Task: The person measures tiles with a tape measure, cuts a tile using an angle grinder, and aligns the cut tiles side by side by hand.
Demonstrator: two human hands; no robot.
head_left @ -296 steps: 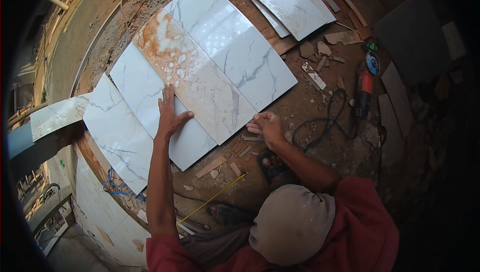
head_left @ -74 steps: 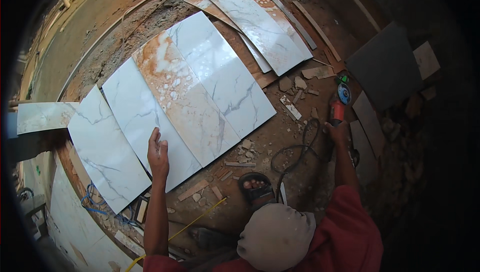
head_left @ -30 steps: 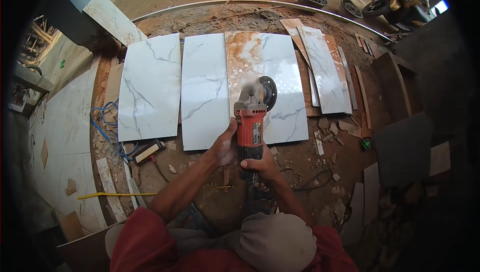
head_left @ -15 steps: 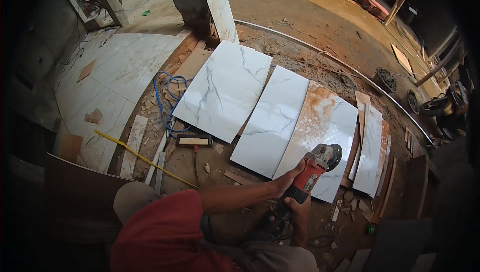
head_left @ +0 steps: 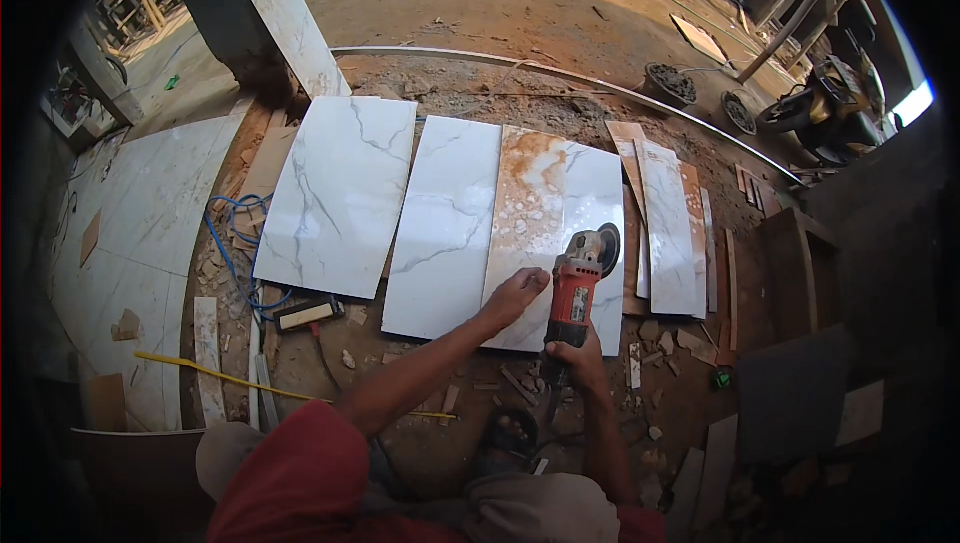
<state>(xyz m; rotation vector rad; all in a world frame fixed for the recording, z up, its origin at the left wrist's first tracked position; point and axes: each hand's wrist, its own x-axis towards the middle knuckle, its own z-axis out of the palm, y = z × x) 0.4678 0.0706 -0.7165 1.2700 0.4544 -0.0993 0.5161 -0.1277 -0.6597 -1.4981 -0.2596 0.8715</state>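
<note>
My right hand [head_left: 578, 355] is wrapped round the black handle of a red angle grinder [head_left: 575, 288], held upright with its cutting disc [head_left: 607, 249] at the top. Just left of the grinder's head, my left hand [head_left: 518, 293] has its fingers curled, apart from the red body; I cannot make out whether they hold anything. Beneath and behind both hands lie large white veined tiles [head_left: 335, 183], including one with a rust-stained face [head_left: 530, 168].
A tile [head_left: 295, 33] leans on a pillar at back left. Around me are stacked tiles [head_left: 663, 223], a blue cord [head_left: 225, 243], a squeegee-like tool [head_left: 305, 315], a yellow tape [head_left: 190, 366], tile fragments, buckets [head_left: 668, 83] and a motorbike [head_left: 820, 118].
The grinder has been lifted from the floor into my grip. In the last half second my left hand has come off its body, and the view has turned back to face the tiles.
</note>
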